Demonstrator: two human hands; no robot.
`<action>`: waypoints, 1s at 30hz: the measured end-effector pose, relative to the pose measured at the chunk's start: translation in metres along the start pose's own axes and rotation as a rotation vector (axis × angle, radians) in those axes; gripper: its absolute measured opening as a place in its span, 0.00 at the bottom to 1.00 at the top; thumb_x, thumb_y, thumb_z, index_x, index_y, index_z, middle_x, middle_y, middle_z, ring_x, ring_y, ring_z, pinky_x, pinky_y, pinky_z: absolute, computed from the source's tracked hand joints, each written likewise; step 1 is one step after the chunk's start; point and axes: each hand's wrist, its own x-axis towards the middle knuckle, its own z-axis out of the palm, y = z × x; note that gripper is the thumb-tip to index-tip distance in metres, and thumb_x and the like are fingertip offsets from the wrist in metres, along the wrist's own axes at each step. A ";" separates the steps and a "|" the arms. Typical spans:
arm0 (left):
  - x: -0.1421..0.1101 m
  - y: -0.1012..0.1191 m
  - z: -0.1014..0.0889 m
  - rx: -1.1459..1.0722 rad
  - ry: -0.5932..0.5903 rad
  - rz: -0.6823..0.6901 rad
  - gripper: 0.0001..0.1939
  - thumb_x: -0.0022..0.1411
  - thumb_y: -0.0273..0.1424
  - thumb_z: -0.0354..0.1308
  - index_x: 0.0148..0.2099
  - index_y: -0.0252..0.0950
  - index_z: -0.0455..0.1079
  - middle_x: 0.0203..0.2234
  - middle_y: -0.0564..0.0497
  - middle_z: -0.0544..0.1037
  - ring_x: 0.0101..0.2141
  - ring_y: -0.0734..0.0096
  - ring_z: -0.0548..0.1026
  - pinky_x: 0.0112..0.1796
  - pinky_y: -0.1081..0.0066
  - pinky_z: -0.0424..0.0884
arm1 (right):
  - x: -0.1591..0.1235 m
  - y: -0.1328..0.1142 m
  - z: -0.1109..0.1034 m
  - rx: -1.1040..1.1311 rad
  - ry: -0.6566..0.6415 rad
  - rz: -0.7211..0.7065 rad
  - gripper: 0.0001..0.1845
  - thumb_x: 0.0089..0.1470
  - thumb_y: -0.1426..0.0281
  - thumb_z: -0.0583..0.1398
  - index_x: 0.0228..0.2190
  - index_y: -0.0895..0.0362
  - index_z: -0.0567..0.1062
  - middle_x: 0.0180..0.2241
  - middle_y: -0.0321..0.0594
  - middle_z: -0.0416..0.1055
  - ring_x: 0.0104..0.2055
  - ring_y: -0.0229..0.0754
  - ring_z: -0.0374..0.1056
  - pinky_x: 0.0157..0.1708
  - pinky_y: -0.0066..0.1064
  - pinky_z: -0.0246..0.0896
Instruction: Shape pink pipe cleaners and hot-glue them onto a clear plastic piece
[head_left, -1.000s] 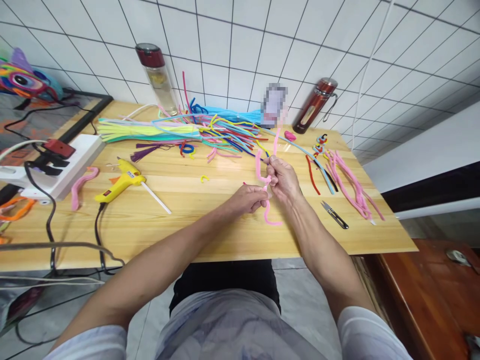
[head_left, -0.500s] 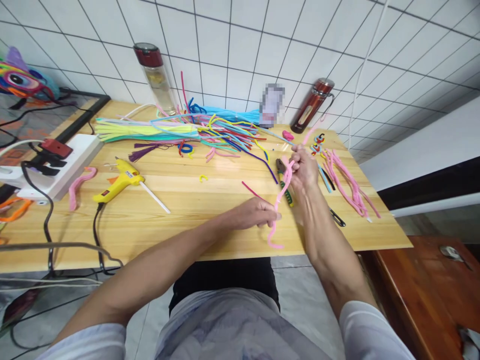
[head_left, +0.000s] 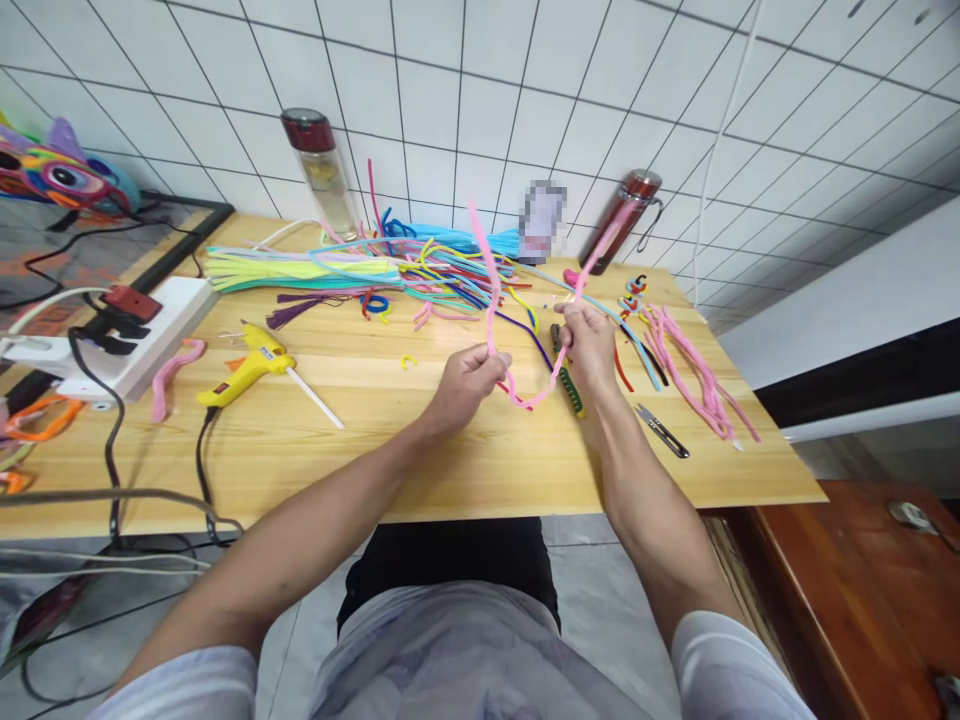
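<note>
A pink pipe cleaner (head_left: 523, 401) hangs in a U shape between my two hands, above the wooden table. My left hand (head_left: 474, 380) pinches one side of it, and that end sticks up toward the wall. The other side is gripped by my right hand (head_left: 589, 345), with its end pointing up past the thumb. Beneath and beside my right hand lie green-handled pliers (head_left: 571, 392), partly covered. Thread snips (head_left: 664, 432) rest to the right of my right wrist. A short red pipe cleaner lies under the U, mostly hidden.
Colourful pipe cleaners (head_left: 315, 270) are heaped along the back. A yellow glue gun (head_left: 251, 367) and a white power strip (head_left: 142, 345) are at left, with cables. Bent pink pipe cleaners (head_left: 694, 370) lie at right. A glass bottle (head_left: 322, 180) and a red flask (head_left: 624, 220) stand by the wall.
My left hand has moved left and up, away from my right hand. The pink pipe cleaner has gone from a crumpled, hanging strand to an open U with both ends raised.
</note>
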 end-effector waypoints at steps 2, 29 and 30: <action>0.003 0.000 -0.002 -0.022 0.063 -0.014 0.19 0.56 0.45 0.63 0.24 0.37 0.63 0.14 0.61 0.55 0.17 0.82 0.51 0.22 0.73 0.47 | -0.006 0.000 0.002 -0.184 -0.118 -0.001 0.15 0.58 0.56 0.63 0.31 0.56 0.79 0.14 0.27 0.62 0.17 0.34 0.55 0.19 0.26 0.49; 0.000 -0.019 0.008 0.542 0.046 0.164 0.09 0.59 0.34 0.64 0.38 0.38 0.69 0.19 0.62 0.66 0.22 0.77 0.64 0.28 0.75 0.60 | -0.041 -0.018 0.023 -0.147 -0.243 -0.137 0.15 0.58 0.57 0.65 0.32 0.57 0.83 0.25 0.35 0.73 0.25 0.35 0.65 0.27 0.28 0.61; 0.000 -0.020 0.007 0.558 0.050 0.177 0.07 0.59 0.33 0.64 0.38 0.38 0.70 0.20 0.61 0.68 0.22 0.77 0.66 0.28 0.75 0.61 | -0.042 -0.018 0.023 -0.160 -0.255 -0.144 0.15 0.58 0.57 0.64 0.32 0.57 0.83 0.25 0.35 0.72 0.25 0.36 0.66 0.27 0.28 0.61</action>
